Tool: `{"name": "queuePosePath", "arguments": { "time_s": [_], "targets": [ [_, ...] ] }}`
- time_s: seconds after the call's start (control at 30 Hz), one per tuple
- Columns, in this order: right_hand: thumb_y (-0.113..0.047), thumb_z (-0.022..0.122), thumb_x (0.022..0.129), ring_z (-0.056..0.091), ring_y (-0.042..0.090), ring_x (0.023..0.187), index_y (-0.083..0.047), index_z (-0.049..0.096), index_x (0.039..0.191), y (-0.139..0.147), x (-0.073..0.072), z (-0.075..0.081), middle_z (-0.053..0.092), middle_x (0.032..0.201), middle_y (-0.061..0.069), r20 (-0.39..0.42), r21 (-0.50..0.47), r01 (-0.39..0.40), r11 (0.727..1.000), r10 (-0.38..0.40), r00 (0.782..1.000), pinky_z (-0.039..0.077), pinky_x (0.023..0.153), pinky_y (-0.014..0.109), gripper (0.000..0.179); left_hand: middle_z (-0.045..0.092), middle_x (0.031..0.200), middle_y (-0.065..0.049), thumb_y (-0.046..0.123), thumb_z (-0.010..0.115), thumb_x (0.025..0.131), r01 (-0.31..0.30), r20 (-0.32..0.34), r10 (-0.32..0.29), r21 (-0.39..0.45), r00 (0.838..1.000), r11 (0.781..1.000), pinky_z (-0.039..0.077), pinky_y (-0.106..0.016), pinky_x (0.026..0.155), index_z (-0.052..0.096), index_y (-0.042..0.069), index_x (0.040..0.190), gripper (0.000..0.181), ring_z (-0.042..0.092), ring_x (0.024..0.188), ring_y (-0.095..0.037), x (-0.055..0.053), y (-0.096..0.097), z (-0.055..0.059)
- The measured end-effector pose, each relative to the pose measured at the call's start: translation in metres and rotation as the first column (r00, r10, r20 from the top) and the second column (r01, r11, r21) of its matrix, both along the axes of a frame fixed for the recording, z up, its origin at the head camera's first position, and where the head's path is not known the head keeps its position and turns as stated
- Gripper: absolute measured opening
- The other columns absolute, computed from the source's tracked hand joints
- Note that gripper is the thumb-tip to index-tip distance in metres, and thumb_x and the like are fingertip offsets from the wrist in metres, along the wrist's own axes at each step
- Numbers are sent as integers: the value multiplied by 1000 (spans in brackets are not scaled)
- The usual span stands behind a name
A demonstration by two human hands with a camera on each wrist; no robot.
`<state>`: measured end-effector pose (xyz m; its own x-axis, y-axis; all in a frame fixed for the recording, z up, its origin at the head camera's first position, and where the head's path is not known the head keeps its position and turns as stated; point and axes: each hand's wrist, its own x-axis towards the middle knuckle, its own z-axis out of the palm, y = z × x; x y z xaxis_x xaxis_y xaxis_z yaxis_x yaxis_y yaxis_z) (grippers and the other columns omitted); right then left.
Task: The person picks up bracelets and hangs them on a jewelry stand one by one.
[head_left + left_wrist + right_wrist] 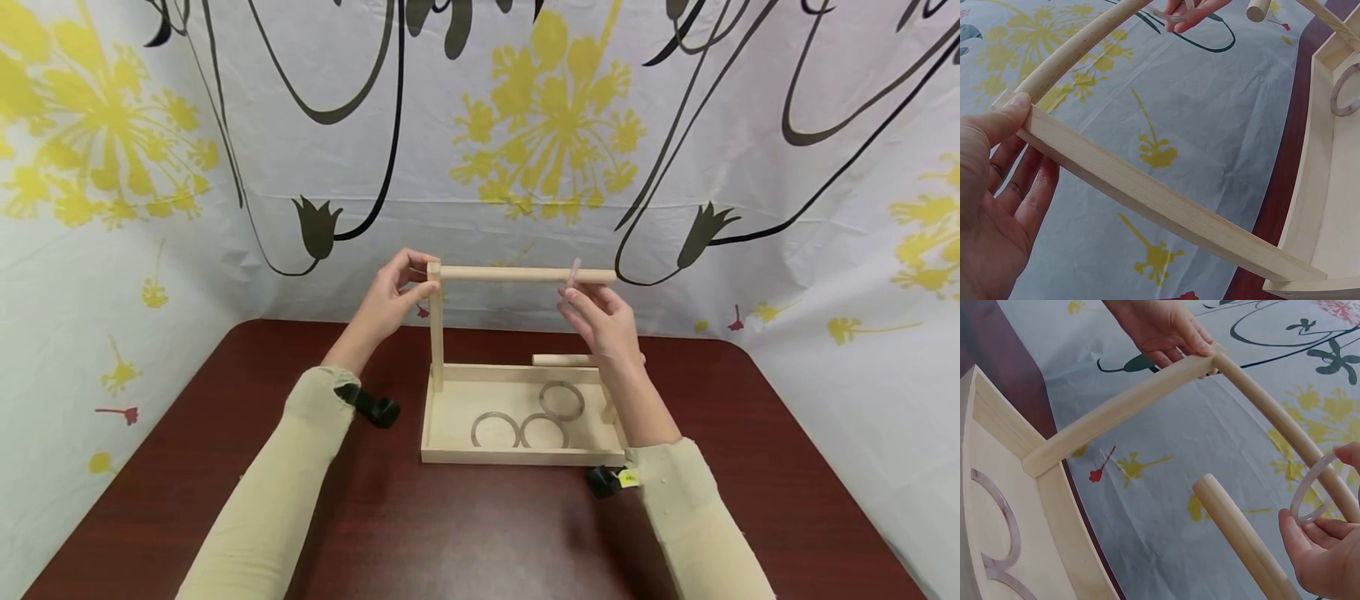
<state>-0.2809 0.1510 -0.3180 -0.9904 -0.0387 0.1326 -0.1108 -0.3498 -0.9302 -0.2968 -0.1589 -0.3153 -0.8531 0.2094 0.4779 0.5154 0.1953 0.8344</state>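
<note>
A pale wooden stand has a tray base (522, 457), an upright post (437, 333) at its left and a long round bar (495, 273) across the top. My left hand (395, 292) grips the top of the post, thumb in front and fingers behind, where the bar joins it. Toward the bar's free right end, my right hand (602, 319) pinches a pale translucent bangle (1298, 494) between thumb and fingers. The bangle encircles the bar. Several similar bangles lie flat in the tray, one bangle (561, 401) toward the back and others nearer the front.
A shorter, lower round bar (564, 360) stands behind the tray on the right, partly hidden by my right wrist. The dark red table (480, 533) carries the stand. Behind it hangs a white flower-printed cloth (420, 167).
</note>
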Motion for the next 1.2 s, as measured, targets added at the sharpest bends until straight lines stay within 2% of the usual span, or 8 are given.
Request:
{"name": "queuePosePath", "arguments": {
  "time_s": [0.2, 0.33, 0.47, 0.67, 0.8, 1.03, 1.2],
  "targets": [
    [-11, 64, 97, 67, 4, 106, -3, 44, 145, -7, 2, -2, 61, 117, -3, 31, 28, -11, 1000, 11, 999, 54, 96, 20, 53, 59, 112, -14, 1, 61, 97, 8, 3, -8, 24, 1000, 1000, 52, -21, 63, 52, -6, 124, 29, 61, 96, -11, 1, 1, -1],
    [-12, 64, 97, 65, 3, 107, -4, 40, 150, -11, 2, -3, 56, 128, -1, 54, 75, -13, 997, 9, 998, 53, 95, 18, 58, 59, 116, -19, 1, 61, 97, 6, 8, -6, 19, 1000, 1000, 52, -21, 63, 52, -7, 123, 29, 62, 103, -21, 2, 1, 0],
    [-9, 63, 97, 64, 2, 106, -3, 39, 151, -15, 1, -5, 52, 136, 3, 56, 80, -14, 997, 10, 998, 52, 96, 18, 60, 58, 119, -22, 1, 60, 97, 7, 4, -8, 14, 1000, 1000, 52, -22, 62, 52, -7, 123, 29, 61, 106, -28, 2, 2, 0],
    [-7, 63, 97, 64, 3, 108, -5, 40, 151, -20, 3, -5, 52, 141, 5, 66, 86, -28, 996, 22, 998, 53, 95, 18, 59, 58, 117, -20, 1, 61, 97, 9, 2, -9, 16, 1000, 1000, 53, -22, 62, 52, -7, 123, 29, 62, 100, -16, 2, 2, 0],
    [-7, 63, 97, 62, 3, 110, -6, 42, 150, -24, 6, -4, 50, 144, 5, 60, 97, -38, 995, 32, 998, 52, 96, 18, 57, 59, 116, -20, 0, 61, 97, 9, 3, -9, 22, 1000, 1000, 52, -22, 62, 52, -7, 123, 29, 61, 98, -13, 2, 1, 0],
    [-6, 65, 96, 62, 4, 112, -9, 47, 146, -27, 6, -5, 55, 134, -2, 34, 112, -38, 993, 35, 999, 53, 95, 18, 54, 58, 115, -15, 1, 61, 97, 4, 3, -4, 19, 1000, 1000, 51, -21, 62, 52, -6, 123, 28, 61, 96, -12, 2, 0, 0],
    [-5, 65, 95, 60, 5, 113, -10, 49, 142, -28, 6, -6, 55, 128, -5, 6, 143, -30, 989, 29, 1000, 54, 92, 18, 50, 59, 116, -17, 1, 60, 97, 10, 3, -11, 20, 1000, 1000, 51, -21, 62, 52, -6, 124, 29, 60, 96, -11, 2, 1, 1]
  ]
}}
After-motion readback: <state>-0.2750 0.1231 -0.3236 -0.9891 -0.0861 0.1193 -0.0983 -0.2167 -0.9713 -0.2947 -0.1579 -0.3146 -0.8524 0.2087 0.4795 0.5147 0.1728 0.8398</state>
